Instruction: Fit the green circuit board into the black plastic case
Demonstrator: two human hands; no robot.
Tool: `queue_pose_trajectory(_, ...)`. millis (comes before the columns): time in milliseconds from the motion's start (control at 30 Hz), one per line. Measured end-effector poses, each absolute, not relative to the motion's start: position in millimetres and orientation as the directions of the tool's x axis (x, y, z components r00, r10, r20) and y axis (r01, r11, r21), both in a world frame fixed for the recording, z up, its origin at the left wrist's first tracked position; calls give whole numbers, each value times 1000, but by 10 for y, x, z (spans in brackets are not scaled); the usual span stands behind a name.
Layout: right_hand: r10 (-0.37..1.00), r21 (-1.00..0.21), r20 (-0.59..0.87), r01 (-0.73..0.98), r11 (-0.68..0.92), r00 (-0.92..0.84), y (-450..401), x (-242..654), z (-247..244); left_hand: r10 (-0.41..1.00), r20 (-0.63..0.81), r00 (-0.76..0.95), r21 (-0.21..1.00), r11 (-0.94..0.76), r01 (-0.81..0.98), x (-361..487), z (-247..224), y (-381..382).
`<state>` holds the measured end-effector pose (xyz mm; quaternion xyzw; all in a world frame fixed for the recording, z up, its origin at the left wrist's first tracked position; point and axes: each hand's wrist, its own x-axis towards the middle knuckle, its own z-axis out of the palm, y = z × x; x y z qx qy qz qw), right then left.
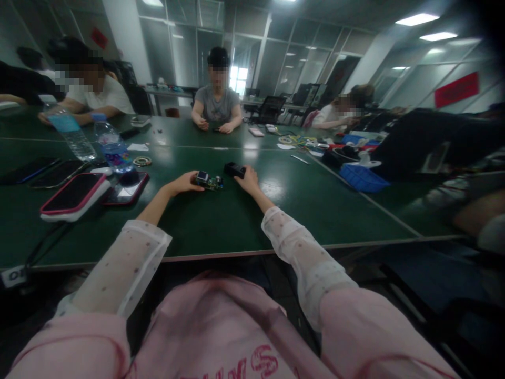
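My left hand (187, 182) grips a small circuit board (211, 182) by its left end, thumb and fingers closed on it. A square, screen-like part sits on the board near my fingertips. My right hand (248, 179) is closed on the right end of a black plastic case (234, 169), which looks like a hollow shell. The board and the case are apart, with a narrow strip of the green table (221, 221) between them. Both are at or just above the tabletop; I cannot tell whether they touch it.
Left of me lie a pink-edged phone (74, 192), another phone (126, 188), a roll of tape (142, 161) and two bottles, one with a colourful label (112, 147). Cables (295, 141), a pen (300, 159) and a blue basket (361, 177) are to the right. A person (216, 100) sits opposite.
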<state>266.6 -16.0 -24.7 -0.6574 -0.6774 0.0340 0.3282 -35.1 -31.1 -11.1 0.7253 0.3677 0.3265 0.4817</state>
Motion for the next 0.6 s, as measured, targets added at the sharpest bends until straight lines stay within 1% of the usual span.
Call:
queue_pose_trajectory(133, 909, -474, 411, 868, 144, 74, -165, 2667, -251, 847, 111, 519, 936, -265, 232, -343, -75, -344)
queue_pose_trajectory(300, 895, -515, 440, 837, 187, 71, -147, 2675, -288, 843, 124, 524, 936, -275, 221, -352, -106, -309)
queue_pose_trajectory(600, 880, -546, 466, 813, 200, 96, -134, 2661, -305, 848, 118, 517, 944, -258, 208, -338, -85, -343)
